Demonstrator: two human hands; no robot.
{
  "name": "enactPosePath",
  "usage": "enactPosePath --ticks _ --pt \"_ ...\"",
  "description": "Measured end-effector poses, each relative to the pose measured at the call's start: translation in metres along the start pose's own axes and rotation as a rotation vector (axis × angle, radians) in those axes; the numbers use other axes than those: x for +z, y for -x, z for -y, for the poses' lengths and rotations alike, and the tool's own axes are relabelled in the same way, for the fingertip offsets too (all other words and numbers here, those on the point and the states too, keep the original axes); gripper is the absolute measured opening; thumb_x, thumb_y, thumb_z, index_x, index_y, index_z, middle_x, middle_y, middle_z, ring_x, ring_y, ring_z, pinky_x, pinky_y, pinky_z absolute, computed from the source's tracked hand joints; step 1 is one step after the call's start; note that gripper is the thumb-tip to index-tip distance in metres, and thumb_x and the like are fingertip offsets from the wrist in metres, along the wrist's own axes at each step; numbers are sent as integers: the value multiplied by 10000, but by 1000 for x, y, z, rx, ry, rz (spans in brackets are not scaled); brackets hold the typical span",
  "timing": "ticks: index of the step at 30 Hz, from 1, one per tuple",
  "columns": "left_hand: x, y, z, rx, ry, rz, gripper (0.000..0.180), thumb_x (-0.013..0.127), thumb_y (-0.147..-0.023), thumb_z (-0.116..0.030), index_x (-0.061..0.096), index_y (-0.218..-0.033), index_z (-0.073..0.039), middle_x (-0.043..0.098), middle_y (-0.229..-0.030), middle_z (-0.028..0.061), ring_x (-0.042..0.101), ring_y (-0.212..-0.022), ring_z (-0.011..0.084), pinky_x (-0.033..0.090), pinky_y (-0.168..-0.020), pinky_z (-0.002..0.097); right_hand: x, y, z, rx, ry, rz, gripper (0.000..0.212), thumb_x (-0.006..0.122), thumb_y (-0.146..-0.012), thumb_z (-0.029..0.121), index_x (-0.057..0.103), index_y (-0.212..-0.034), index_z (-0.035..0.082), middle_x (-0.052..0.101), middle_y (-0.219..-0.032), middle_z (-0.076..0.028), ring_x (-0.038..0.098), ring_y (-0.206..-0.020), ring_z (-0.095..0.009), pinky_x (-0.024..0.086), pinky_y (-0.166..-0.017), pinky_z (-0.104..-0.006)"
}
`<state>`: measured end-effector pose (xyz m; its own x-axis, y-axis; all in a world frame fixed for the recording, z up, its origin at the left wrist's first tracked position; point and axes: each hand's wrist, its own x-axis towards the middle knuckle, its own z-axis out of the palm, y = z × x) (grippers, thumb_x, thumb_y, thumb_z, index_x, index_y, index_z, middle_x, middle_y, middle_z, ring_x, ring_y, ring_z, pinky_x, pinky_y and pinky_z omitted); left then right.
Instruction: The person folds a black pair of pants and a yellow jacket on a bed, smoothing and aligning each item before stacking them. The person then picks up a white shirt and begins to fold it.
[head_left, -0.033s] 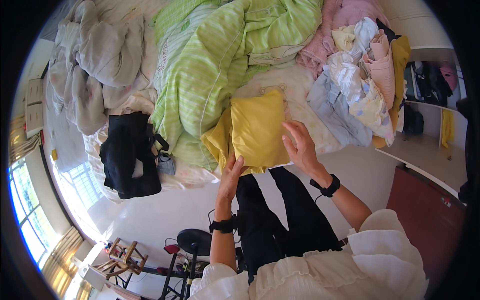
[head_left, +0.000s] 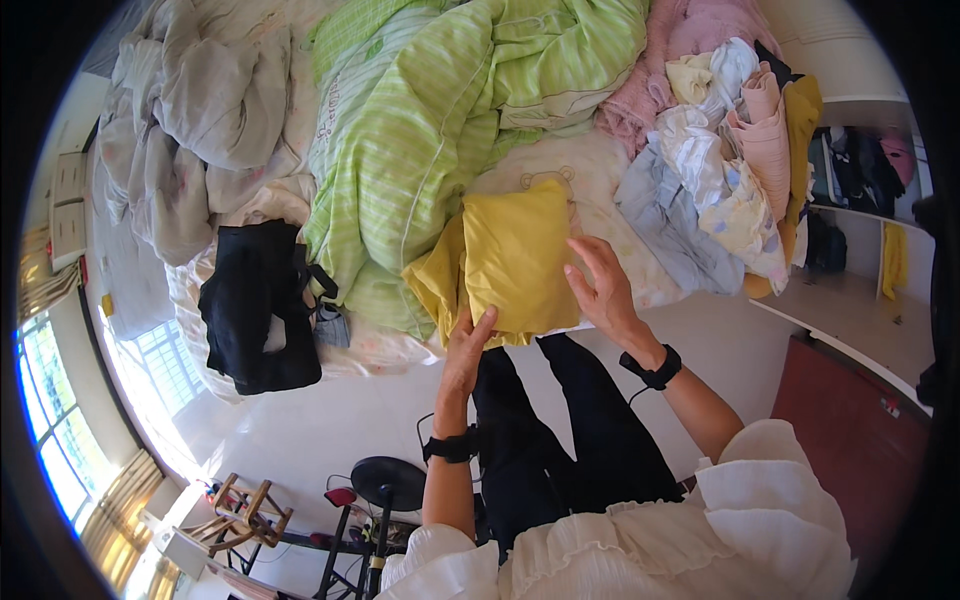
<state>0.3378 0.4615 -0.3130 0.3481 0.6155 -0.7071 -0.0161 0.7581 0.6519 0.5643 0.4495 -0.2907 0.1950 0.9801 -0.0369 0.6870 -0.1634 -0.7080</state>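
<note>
A folded yellow cloth (head_left: 515,260) lies at the near edge of the bed (head_left: 600,180), partly on a green striped quilt (head_left: 420,130). My left hand (head_left: 465,350) reaches up to the cloth's lower edge, fingers stretched out and resting on it. My right hand (head_left: 600,285) is spread flat with its fingers apart at the cloth's right edge. Both wrists wear black bands. Neither hand visibly holds anything.
A heap of pink, white and pale blue clothes (head_left: 720,150) lies on the right of the bed. A grey blanket (head_left: 190,120) and a black garment (head_left: 255,300) lie on the left. A dark red cabinet (head_left: 860,390) stands at right, a wooden stool (head_left: 245,510) on the floor.
</note>
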Motion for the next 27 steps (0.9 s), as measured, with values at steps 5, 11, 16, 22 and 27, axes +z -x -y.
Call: enactPosePath --ticks 5,11,16,22,27 --pt "40 -17 1 211 -285 -302 276 628 -853 -242 640 -972 6 648 -858 93 591 -760 162 465 -701 296 26 -6 -14 43 19 39 445 548 -897 230 459 -1255 -20 482 -1236 -211 489 -1131 -334 411 -943 -360" --pt "70 2 -1 388 -423 -275 181 616 -823 -109 614 -959 10 611 -929 175 586 -843 308 466 -734 362 19 -7 -22 450 -758 127 552 537 -922 233 321 -1376 5 414 -1351 -142 427 -1210 -223 354 -993 -317" --pt "65 27 32 692 -554 -473 222 605 -794 -20 600 -1015 1 602 -1007 188 585 -899 354 476 -763 372 26 -3 -20 314 -705 166 644 577 -894 284 277 -1393 10 448 -1311 -127 439 -1180 -204 356 -988 -320" --pt "14 14 74 93 -208 -759 305 678 -769 -141 574 -1008 17 620 -901 144 576 -769 291 465 -708 364 45 -15 -26 299 -743 467 752 667 -823 351 292 -1378 8 477 -1273 -121 449 -1168 -191 372 -975 -321" --pt "9 9 70 325 -606 -994 625 737 -737 -283 461 -1214 11 496 -1194 190 408 -1150 331 359 -930 427 47 -31 -47 457 -866 578 704 699 -797 333 365 -1331 18 520 -1219 -103 497 -1113 -179 406 -936 -313"
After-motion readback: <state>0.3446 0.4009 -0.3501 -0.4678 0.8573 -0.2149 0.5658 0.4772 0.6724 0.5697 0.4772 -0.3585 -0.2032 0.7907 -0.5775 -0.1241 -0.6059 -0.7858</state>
